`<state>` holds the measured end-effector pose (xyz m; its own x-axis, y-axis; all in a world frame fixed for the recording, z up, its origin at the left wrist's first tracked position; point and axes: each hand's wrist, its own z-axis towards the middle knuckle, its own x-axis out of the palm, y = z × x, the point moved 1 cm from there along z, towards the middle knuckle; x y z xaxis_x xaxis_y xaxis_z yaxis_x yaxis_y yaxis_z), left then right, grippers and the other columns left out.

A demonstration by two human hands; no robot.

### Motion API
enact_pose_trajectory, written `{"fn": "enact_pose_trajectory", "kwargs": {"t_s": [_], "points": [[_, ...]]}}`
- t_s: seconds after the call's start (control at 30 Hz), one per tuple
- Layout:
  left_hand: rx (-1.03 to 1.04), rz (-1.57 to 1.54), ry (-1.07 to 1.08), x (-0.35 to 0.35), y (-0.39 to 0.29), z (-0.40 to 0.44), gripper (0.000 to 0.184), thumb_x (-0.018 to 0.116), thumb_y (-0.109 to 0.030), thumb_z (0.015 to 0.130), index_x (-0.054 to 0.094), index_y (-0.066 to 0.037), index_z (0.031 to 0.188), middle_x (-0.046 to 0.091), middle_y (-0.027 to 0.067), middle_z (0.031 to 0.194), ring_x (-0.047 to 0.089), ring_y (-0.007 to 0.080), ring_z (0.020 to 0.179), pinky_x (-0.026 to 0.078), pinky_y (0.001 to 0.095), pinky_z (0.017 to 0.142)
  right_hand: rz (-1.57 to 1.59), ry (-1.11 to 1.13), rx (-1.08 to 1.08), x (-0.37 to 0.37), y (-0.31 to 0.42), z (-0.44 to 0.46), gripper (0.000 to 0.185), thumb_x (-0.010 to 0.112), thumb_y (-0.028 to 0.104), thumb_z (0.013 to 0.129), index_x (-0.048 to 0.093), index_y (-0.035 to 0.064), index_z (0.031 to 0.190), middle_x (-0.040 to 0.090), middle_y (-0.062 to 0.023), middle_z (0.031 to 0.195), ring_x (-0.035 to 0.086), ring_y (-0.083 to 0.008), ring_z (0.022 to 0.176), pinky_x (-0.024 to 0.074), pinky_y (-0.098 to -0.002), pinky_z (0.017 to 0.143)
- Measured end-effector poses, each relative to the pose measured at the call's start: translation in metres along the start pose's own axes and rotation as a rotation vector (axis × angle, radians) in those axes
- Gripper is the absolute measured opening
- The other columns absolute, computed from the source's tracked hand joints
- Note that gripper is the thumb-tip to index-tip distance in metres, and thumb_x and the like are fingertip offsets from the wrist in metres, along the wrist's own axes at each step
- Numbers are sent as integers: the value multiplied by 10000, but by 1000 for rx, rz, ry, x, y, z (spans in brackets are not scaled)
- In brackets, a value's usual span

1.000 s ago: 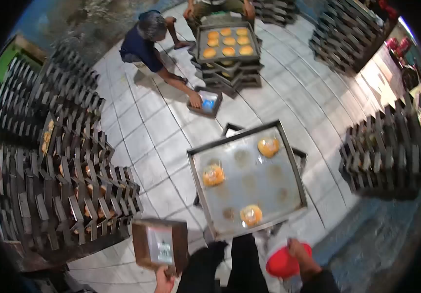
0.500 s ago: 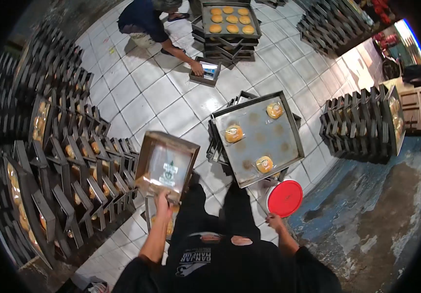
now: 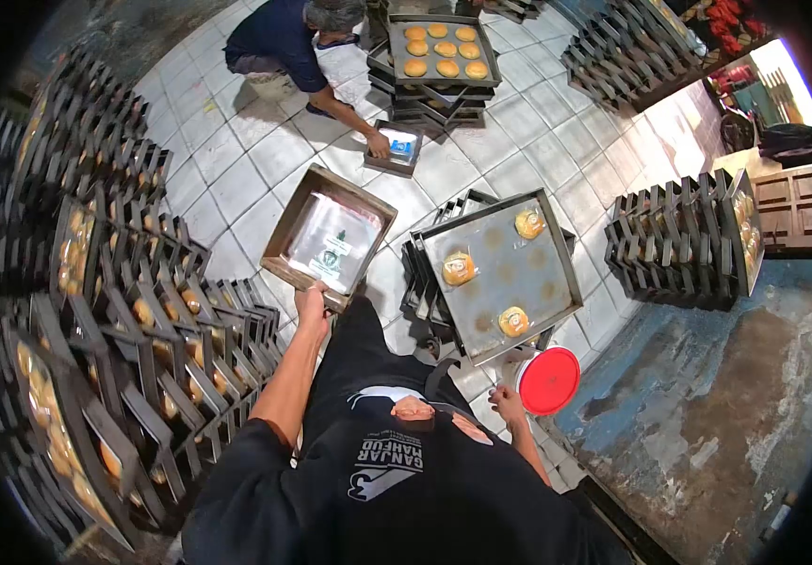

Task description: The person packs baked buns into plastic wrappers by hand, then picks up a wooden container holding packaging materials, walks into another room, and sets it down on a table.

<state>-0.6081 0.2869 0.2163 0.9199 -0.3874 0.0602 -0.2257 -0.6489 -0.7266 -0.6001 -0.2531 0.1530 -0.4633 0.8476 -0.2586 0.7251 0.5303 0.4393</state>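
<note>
My left hand (image 3: 310,309) grips the near edge of a shallow wooden box (image 3: 276,268), held tilted over the floor. Printed clear plastic bags (image 3: 332,243) lie inside it. My right hand (image 3: 508,405) is beside the red-lidded bucket (image 3: 549,381), its fingers curled, with nothing visible in them. In front of me a metal baking tray (image 3: 505,268) tops a stack of trays. On it sit three plastic-wrapped buns, one at the left (image 3: 459,267), one at the upper right (image 3: 529,223) and one near the front (image 3: 513,321).
Racks of stacked trays with wrapped buns (image 3: 166,377) crowd my left. Another tray stack (image 3: 679,240) stands at right. Ahead, a co-worker (image 3: 279,47) reaches into a small box (image 3: 393,149) near a tray of unwrapped buns (image 3: 442,49). White tiles (image 3: 236,179) cover the floor.
My left hand has raised the box and moved it forward, away from my body. My right hand has shifted slightly left and forward. My torso has come further into view.
</note>
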Motion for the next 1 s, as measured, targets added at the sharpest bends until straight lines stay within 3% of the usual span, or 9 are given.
{"fn": "enact_pose_trajectory", "kwargs": {"t_s": [0.27,0.37,0.43,0.5,0.53,0.7,0.83,0.9,1.0], "points": [[-62,218,48,62,-82,144,327,586,-55,761,532,-50,1084,595,47,822,597,174,622,431,332,452,83,-64,11,85,130,22,524,658,253,917,529,-21,1345,669,-78,968,637,-156,871,516,-306,721],[120,223,15,56,-58,224,279,578,-38,752,545,-49,1029,569,30,787,552,150,614,407,316,483,107,-39,5,117,200,-4,442,652,239,920,555,43,1305,660,-49,1033,645,-167,925,516,-331,786],[-40,329,143,65,-82,226,184,568,-35,760,547,-62,941,535,15,750,508,124,611,387,310,504,188,-87,-50,130,221,-8,456,660,250,923,552,33,1309,662,-52,1033,650,-169,924,518,-324,779],[-95,299,189,90,-101,223,122,496,17,794,518,-80,865,473,0,662,456,122,530,337,306,441,257,-187,-101,144,223,-9,495,656,265,916,572,-5,1322,665,-24,881,603,-113,782,510,-284,711],[-160,325,41,93,-89,249,146,477,36,798,526,-72,884,464,8,641,454,128,504,336,310,420,260,-216,-91,153,226,-8,507,656,269,911,568,-9,1326,686,-50,914,621,-125,802,513,-286,728],[-263,466,314,102,-79,337,272,515,54,714,547,-1,979,536,70,754,511,192,562,439,373,467,240,-421,34,206,202,-9,553,676,298,878,564,-3,1328,718,-174,1064,686,-198,923,529,-338,820],[-321,569,361,149,-114,328,166,526,1,745,569,0,905,544,125,761,574,279,616,510,509,490,473,-431,90,264,171,0,545,700,299,868,576,-14,1297,722,-170,954,683,-203,780,545,-352,674],[-285,691,430,160,-117,351,18,529,-95,774,536,-79,779,496,67,679,526,262,612,504,638,571,633,-418,60,328,100,49,523,711,292,869,590,-27,1266,710,-150,861,662,-201,681,532,-351,569],[-295,715,553,197,-107,386,28,527,-103,789,516,-84,771,454,83,669,526,290,592,514,653,552,656,-594,187,343,151,36,494,702,271,883,589,-20,1266,688,-120,825,652,-184,691,526,-342,581]]}}
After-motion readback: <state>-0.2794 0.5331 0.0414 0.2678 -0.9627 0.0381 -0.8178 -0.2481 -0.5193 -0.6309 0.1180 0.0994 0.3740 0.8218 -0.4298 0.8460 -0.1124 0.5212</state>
